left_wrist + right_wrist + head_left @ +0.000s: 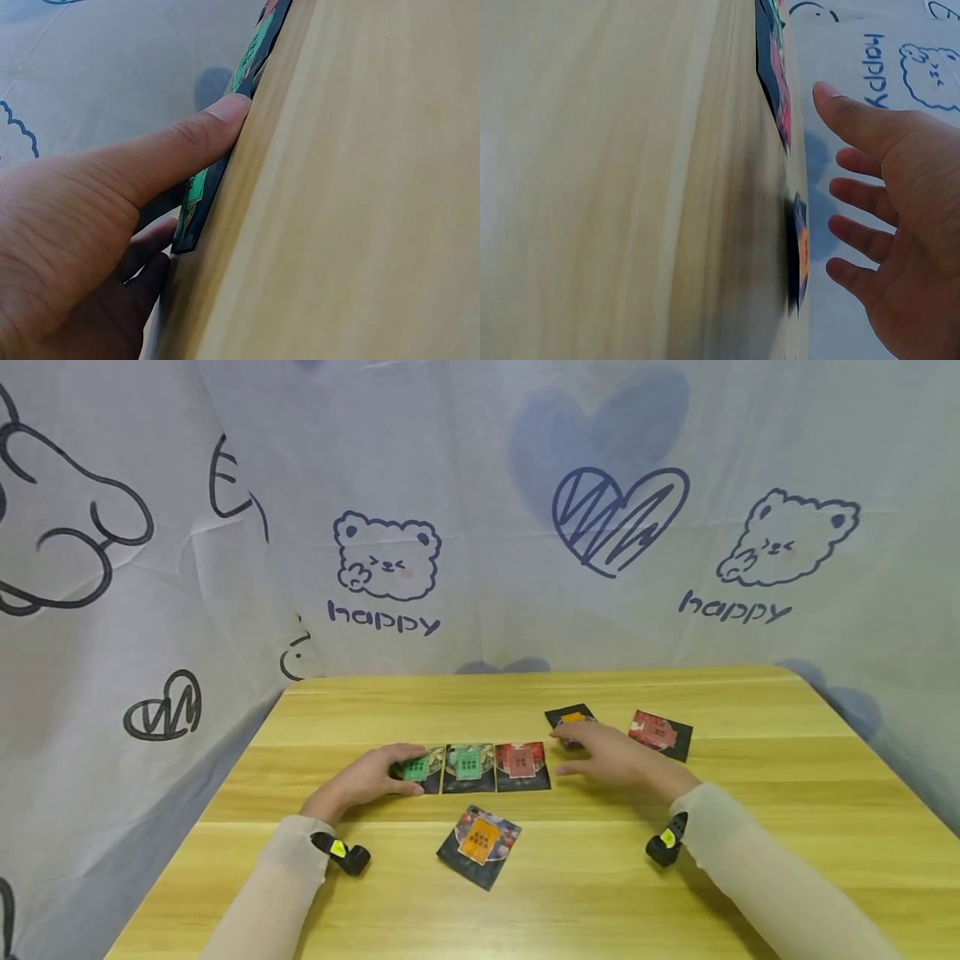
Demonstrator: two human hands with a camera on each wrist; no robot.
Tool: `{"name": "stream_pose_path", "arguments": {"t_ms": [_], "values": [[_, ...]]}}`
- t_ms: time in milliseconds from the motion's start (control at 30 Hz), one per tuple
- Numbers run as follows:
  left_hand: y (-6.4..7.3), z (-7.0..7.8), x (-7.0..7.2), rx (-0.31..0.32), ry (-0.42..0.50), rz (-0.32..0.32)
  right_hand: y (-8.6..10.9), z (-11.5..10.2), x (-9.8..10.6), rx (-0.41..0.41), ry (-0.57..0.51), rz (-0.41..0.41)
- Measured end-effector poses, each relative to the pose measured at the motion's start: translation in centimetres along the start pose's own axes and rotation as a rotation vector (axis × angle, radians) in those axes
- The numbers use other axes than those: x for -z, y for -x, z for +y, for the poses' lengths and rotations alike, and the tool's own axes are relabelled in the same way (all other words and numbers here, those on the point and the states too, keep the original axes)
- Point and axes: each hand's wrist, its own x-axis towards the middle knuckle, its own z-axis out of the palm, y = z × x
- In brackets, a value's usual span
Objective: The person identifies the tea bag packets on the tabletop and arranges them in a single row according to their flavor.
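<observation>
My left hand rests on the leftmost green-labelled packet, its straight thumb along the near edge and its fingers at the far side. In the left wrist view the thumb lies against that packet. A second green-labelled packet and a red-labelled packet continue the row to the right. Just right of the row, my right hand is held above the table with fingers apart. Beyond its fingertips lies an orange-labelled packet, partly hidden by the hand. The right wrist view shows nothing in that hand.
Nearer me on the wooden table, another orange-labelled packet lies at an angle. A second red-labelled packet lies behind the right forearm. A white cloth with printed bears and hearts hangs behind the table.
</observation>
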Motion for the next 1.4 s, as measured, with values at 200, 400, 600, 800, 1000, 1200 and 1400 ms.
{"name": "stream_pose_path", "arguments": {"t_ms": [200, 400, 600, 800, 1000, 1200, 1400], "values": [[0.2, -0.2, 0.2, 0.001, -0.003, 0.005, 0.5, 1.4, 1.2, -0.003, -0.005, 0.004], [0.3, -0.6, 0.3, 0.014, -0.002, 0.008, 0.7, 3.5, 2.5, -0.002, 0.03, 0.04], [0.1, -0.6, 0.2, 0.009, 0.006, 0.008, 1.4, 5.7, 4.2, -0.004, 0.002, 0.069], [-0.1, -0.3, 0.3, 0.008, 0.011, 0.01, 1.8, 8.1, 5.2, -0.026, -0.011, 0.079], [0.1, -0.3, 0.2, 0.017, -0.002, -0.001, 2.1, 9.6, 5.2, -0.04, -0.088, 0.066], [0.2, -0.2, 0.0, 0.02, -0.005, 0.002, 2.7, 11.1, 4.9, -0.053, -0.118, 0.059], [0.1, -0.1, -0.2, 0.014, -0.005, 0.003, 3.0, 12.4, 4.8, -0.041, -0.146, 0.026]]}}
